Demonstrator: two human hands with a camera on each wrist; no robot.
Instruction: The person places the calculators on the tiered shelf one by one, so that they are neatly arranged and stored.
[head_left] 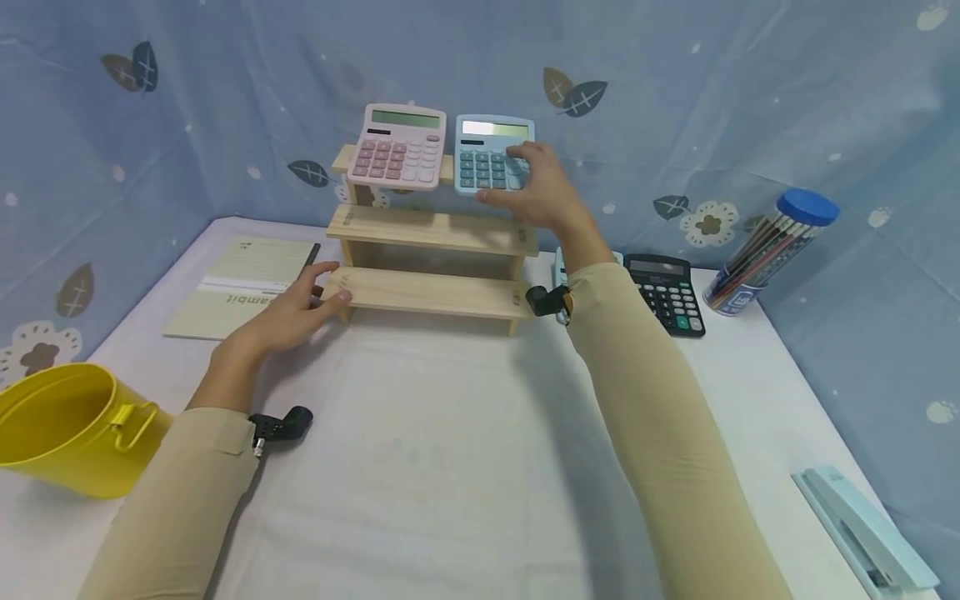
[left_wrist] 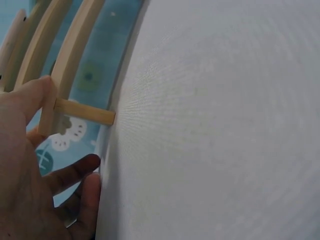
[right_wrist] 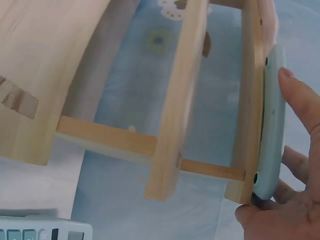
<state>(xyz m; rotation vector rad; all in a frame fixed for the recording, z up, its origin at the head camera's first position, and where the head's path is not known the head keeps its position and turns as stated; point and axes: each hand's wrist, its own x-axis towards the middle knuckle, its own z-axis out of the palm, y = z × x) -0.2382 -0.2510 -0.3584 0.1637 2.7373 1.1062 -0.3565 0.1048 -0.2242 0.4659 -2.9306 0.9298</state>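
Wooden rack (head_left: 431, 229): near the worktop's (head_left: 420, 467) far edge.
Left grip (head_left: 288, 312): I pinch the lowest board's (head_left: 427, 293) left end.
Right grip (head_left: 543, 187): I pinch the blue calculator (head_left: 487, 150).
Blue calculator: rack's top, right end; probably light, stiff, slick; best held by its side edges.

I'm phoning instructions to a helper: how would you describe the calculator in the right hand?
Find the stepped wooden shelf. At its top tier, the right hand holds a light-blue calculator. Its blue casing sets it apart from the pink calculator alongside.
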